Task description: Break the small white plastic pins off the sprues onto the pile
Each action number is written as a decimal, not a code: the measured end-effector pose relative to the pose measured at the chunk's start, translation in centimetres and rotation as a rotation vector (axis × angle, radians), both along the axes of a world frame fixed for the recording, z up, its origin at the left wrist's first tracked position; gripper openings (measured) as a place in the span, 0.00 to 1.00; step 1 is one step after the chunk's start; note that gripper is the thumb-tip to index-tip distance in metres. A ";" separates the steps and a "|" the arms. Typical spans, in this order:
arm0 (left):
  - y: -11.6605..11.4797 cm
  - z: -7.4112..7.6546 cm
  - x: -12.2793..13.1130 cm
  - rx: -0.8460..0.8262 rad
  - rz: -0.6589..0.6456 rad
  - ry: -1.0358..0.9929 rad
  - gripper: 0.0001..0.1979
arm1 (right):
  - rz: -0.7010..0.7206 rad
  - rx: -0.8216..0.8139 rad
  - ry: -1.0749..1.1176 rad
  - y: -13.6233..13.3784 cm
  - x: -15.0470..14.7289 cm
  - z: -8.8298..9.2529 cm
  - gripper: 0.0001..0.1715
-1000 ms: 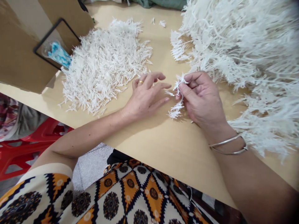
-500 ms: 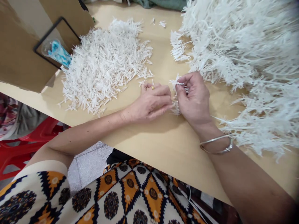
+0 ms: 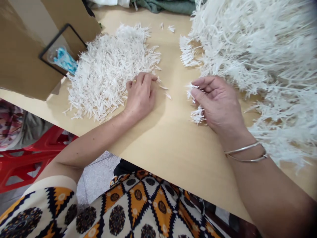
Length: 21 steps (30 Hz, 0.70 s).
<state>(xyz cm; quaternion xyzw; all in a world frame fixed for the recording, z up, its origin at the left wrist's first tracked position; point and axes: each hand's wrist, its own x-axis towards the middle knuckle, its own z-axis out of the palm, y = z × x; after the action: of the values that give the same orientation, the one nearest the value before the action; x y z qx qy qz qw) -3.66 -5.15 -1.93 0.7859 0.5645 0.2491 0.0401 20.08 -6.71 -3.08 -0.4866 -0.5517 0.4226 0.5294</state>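
My right hand [image 3: 218, 104] pinches a comb-like strip of white plastic pieces [image 3: 195, 105] between thumb and fingers, just above the table. My left hand [image 3: 141, 94] rests with curled fingers at the right edge of a flat pile of small loose white pieces [image 3: 109, 72]; whether it holds any piece I cannot tell. Two single white pieces [image 3: 166, 92] lie on the table between my hands. A big heap of uncut white strips [image 3: 255, 56] fills the right side, right behind my right hand.
The tan table [image 3: 170, 142] has its near edge running diagonally across my lap. A brown cardboard box [image 3: 22, 59] with a black wire frame and a blue-white packet [image 3: 63, 59] stands at the left. A red plastic stool [image 3: 27, 155] is below the table's left.
My left hand left the strip and moved left to the edge of the loose pile. Two small pieces now lie between my hands. My right hand shifted slightly right, still holding the strip.
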 end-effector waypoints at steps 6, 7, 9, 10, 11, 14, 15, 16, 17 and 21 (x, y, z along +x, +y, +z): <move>-2.3 1.1 1.6 0.036 -0.401 0.037 0.13 | 0.053 -0.044 0.093 -0.1 -1.0 0.4 0.14; -2.6 1.0 1.9 0.011 -0.489 0.062 0.13 | 0.048 -0.040 0.085 -0.2 -1.1 0.4 0.13; -2.7 0.5 2.3 -0.045 -0.558 0.115 0.13 | 0.027 -0.025 0.056 -0.3 -1.1 0.3 0.12; -2.6 0.2 2.3 -0.064 -0.527 0.133 0.15 | 0.018 -0.019 0.041 -0.3 -1.1 0.3 0.11; -2.3 -0.1 2.2 -0.074 -0.464 0.139 0.17 | 0.011 -0.014 0.037 -0.4 -1.0 0.3 0.11; -1.4 -0.4 1.4 -0.072 -0.253 0.059 0.21 | 0.043 -0.006 0.039 -0.5 -0.9 0.1 0.10; -1.2 -0.2 1.1 -0.062 -0.228 0.006 0.20 | 0.055 0.002 0.033 -0.6 -0.9 0.0 0.10; -1.1 0.0 0.9 -0.050 -0.234 -0.051 0.19 | 0.066 0.009 0.022 -0.6 -0.9 0.0 0.11; -1.1 0.2 0.8 -0.040 -0.266 -0.106 0.18 | 0.075 0.015 0.009 -0.6 -0.9 -0.1 0.11; -1.5 0.8 1.1 -0.032 -0.465 -0.222 0.17 | 0.102 0.002 -0.022 -0.9 -1.1 0.0 0.13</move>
<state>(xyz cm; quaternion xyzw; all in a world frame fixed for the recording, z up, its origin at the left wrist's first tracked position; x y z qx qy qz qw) -2.53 -6.64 -1.14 0.8618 0.3645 0.3090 0.1703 18.96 -7.57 -3.08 -0.4618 -0.5819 0.4432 0.5017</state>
